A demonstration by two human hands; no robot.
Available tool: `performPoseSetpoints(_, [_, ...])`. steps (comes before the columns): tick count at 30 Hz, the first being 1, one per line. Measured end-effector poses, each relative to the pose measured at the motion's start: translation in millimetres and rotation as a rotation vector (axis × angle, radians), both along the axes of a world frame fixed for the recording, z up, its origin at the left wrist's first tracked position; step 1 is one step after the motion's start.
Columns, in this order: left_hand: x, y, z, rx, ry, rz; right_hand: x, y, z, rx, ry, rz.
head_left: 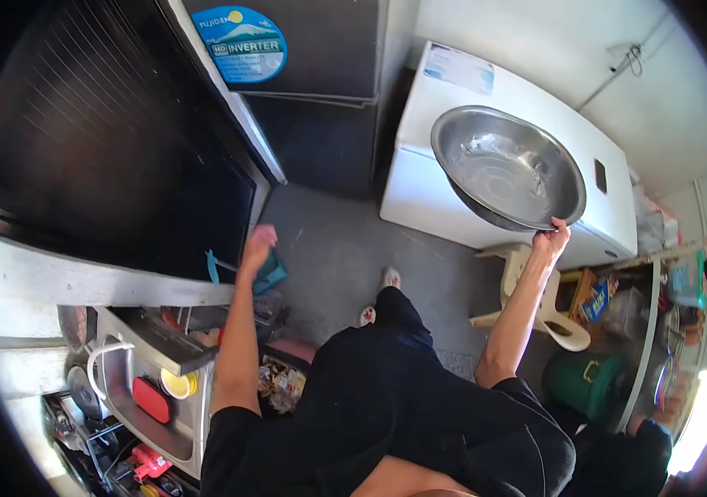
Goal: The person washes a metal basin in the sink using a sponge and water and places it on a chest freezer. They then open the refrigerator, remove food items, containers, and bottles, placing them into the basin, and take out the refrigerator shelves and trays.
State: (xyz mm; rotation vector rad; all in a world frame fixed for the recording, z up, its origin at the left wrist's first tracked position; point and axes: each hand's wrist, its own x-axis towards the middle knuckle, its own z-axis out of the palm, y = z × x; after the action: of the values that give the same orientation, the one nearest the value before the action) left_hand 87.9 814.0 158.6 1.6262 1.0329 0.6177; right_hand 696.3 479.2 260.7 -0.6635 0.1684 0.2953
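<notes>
A large metal basin (498, 166) is tilted in front of the white chest freezer (436, 186), its inside facing up. My right hand (554, 236) grips the basin's lower right rim, with the thumb over the edge. My left hand (262, 239) is raised near the dark door on the left, apart from the basin. Its fingers look curled, but whether anything is in them cannot be made out. A teal item (270, 272) shows just below my left hand.
A dark fridge (320, 141) stands ahead. At the lower left is a sink (130, 406) beside an open bin (281, 383). A beige plastic chair (515, 277), a green bucket (577, 381) and loaded shelves (654, 331) are on the right. Someone's dark-clothed leg shows at the lower right.
</notes>
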Motion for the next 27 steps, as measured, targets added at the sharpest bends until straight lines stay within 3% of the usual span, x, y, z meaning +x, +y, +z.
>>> performPoseSetpoints(1, [27,30,48,0.159,0.142,0.173,4,21,-3,0.011,-0.001,0.01])
performPoseSetpoints(2, [43,69,73,0.228,0.027,0.234,8,41,-4,0.026,0.01,-0.017])
performPoseSetpoints(4, [68,148,139,0.475,-0.03,0.248,25,76,-18,0.006,0.002,-0.088])
performPoseSetpoints(7, [103,257,242,1.065,-0.052,0.3,27,128,-19,0.041,-0.051,-0.084])
performPoseSetpoints(10, [138,317,352,1.402,0.105,0.32,54,166,-53,0.076,0.02,-0.121])
performPoseSetpoints(12, [148,359,400,1.533,0.228,0.302,65,189,-76,0.051,0.027,-0.061])
performPoseSetpoints(14, [153,395,425,1.554,0.315,0.255,65,206,-87,0.03,0.04,-0.024])
performPoseSetpoints(16, [153,428,432,1.53,0.389,0.218,51,227,-84,-0.302,0.034,-0.06])
performPoseSetpoints(17, [153,444,437,1.509,0.47,0.183,44,234,-82,-0.297,0.038,-0.077])
performPoseSetpoints(19, [146,461,446,1.408,0.526,0.185,11,236,-59,-0.449,-0.011,0.042])
performPoseSetpoints(23, [144,457,473,1.509,0.692,0.103,-71,225,-28,-0.635,-0.064,0.059])
performPoseSetpoints(25, [143,459,472,1.436,0.492,0.055,-116,219,-11,-0.676,-0.1,0.064])
performPoseSetpoints(27, [134,450,474,1.451,0.508,0.007,-148,223,7,-0.805,-0.055,0.043])
